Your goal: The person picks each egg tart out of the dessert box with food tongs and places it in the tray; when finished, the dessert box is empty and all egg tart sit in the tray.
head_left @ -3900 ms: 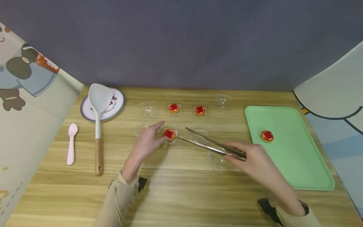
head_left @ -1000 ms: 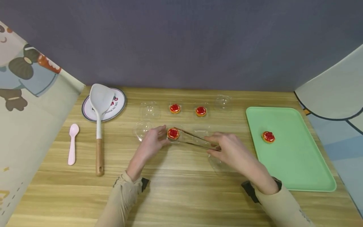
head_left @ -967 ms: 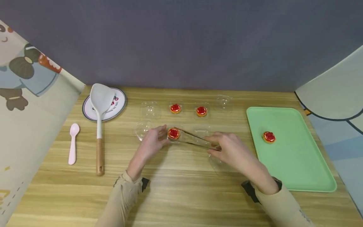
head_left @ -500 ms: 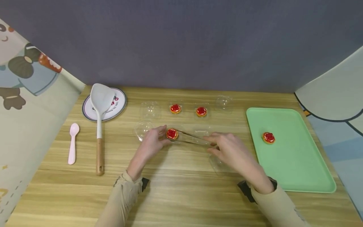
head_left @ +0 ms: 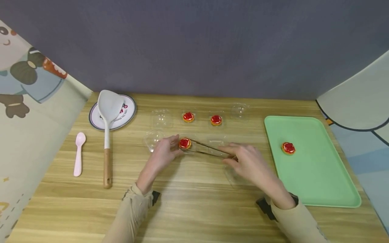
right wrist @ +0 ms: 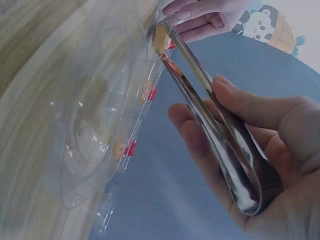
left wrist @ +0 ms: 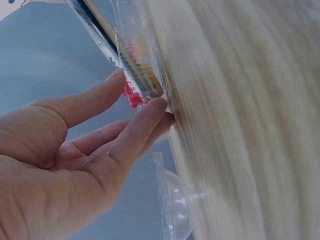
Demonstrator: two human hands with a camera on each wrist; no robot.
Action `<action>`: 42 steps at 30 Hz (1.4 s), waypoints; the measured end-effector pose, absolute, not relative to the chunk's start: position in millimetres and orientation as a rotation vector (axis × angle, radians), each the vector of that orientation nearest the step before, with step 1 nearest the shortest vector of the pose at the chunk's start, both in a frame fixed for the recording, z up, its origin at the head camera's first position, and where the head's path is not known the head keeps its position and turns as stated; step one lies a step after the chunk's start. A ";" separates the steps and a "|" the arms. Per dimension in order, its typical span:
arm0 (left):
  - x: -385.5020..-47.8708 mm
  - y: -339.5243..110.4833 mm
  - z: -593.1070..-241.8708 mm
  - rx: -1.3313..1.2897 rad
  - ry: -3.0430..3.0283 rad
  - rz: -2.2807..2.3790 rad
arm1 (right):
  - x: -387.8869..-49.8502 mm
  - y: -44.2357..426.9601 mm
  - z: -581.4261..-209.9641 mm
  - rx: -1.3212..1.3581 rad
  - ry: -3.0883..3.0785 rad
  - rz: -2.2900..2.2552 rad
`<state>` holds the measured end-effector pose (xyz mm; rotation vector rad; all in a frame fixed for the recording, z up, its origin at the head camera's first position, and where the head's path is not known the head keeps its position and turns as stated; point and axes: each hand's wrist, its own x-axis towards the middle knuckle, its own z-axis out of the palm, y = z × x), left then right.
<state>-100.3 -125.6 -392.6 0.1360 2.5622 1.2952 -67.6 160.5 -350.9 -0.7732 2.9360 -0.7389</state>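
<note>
My left hand [head_left: 165,150] holds the left edge of a clear plastic box [left wrist: 135,50] between thumb and fingers. A small tart [head_left: 184,143] with a red topping sits in that box. From the right, my right hand [head_left: 247,162] grips metal tongs [right wrist: 222,145], their arms reaching into the box with a tip on either side of the tart. Whether the tips press on the tart I cannot tell. Two similar tarts, a left one [head_left: 188,117] and a right one [head_left: 216,120], sit in clear compartments behind it. Another tart [head_left: 288,148] lies on the green tray [head_left: 316,182].
Clear domed lids, such as one at the back right [head_left: 240,110], lie around the boxes. Left on the wooden table [head_left: 194,209] are a white spatula [head_left: 108,104] with a wooden handle, resting on a plate [head_left: 129,118], and a pink spoon [head_left: 79,155].
Over the last few seconds my right hand has moved left, bringing the tongs' tips around the front tart. My left hand has shifted slightly right to the box edge. The last second shows little motion.
</note>
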 end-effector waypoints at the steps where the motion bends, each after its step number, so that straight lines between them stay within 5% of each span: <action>1: -100.2 -125.7 -392.7 0.135 2.560 1.296 | -67.3 160.6 -351.4 -0.762 2.937 -0.743; 21: -104.7 -134.1 -411.8 0.171 2.547 1.341 | -57.7 171.7 -353.7 -0.678 2.915 -0.904; 33: -101.0 -125.7 -394.2 0.137 2.545 1.284 | -48.5 184.7 -347.1 -0.614 2.919 -0.941; 42: -115.0 -137.3 -436.7 0.187 2.569 1.301 | -43.6 200.6 -340.9 -0.545 2.938 -0.921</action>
